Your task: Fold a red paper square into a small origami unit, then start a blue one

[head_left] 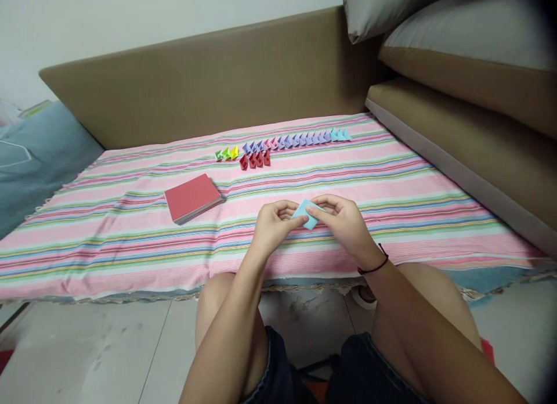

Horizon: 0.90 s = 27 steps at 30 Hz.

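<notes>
A small light blue folded paper [306, 213] is pinched between both my hands above the striped cloth. My left hand [273, 225] grips its left side with thumb and fingers closed. My right hand [343, 221] grips its right side, fingers curled; a black band circles that wrist. Farther back on the cloth lies a row of small folded paper pieces [300, 139] in purple, pink and light blue, with several red ones [255, 159] in front and green and yellow ones [226, 154] at the left. A stack of paper sheets with a red top [193, 198] lies to the left of my hands.
The pink striped cloth [130, 241] covers a low sofa seat with a brown backrest [217, 79]. Brown and grey cushions [461, 73] are piled at the right. A grey-blue cushion [39, 154] sits at the left. My knees and a tiled floor [87, 352] are below.
</notes>
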Available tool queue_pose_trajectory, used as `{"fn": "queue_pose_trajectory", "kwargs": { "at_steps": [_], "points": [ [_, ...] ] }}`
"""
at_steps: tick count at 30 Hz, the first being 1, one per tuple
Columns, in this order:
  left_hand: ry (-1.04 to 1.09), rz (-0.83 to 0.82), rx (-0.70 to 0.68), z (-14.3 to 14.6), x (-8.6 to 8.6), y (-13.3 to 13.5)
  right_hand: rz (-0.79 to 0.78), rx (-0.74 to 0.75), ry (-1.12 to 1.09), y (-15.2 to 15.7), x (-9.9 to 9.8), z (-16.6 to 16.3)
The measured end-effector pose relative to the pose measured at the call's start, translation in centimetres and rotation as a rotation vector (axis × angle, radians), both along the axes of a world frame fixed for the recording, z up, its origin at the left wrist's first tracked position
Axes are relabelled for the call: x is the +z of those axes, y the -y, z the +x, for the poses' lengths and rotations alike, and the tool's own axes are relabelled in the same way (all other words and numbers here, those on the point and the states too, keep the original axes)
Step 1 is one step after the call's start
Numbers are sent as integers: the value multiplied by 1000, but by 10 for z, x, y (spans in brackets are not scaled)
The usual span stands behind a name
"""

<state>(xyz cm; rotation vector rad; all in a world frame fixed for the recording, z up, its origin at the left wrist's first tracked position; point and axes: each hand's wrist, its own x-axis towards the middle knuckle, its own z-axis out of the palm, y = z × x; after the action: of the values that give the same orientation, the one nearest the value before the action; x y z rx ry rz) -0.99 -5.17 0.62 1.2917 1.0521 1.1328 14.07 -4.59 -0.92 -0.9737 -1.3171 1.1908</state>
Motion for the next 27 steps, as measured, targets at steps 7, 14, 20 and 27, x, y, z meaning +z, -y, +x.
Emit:
{"fn": "queue_pose_trajectory", "kwargs": {
  "at_steps": [7, 14, 20, 27],
  "points": [
    [35, -27, -5, -4, 1, 0, 13, 14, 13, -1, 0, 1],
    [18, 14, 9, -5, -2, -2, 28, -27, 16, 0, 3, 2],
    [-64, -68, 103, -1, -6, -1, 428, -399, 367, 9, 6, 1],
    [300, -118, -10, 9, 0, 2, 854, -347, 716, 9, -1, -3]
  ]
}}
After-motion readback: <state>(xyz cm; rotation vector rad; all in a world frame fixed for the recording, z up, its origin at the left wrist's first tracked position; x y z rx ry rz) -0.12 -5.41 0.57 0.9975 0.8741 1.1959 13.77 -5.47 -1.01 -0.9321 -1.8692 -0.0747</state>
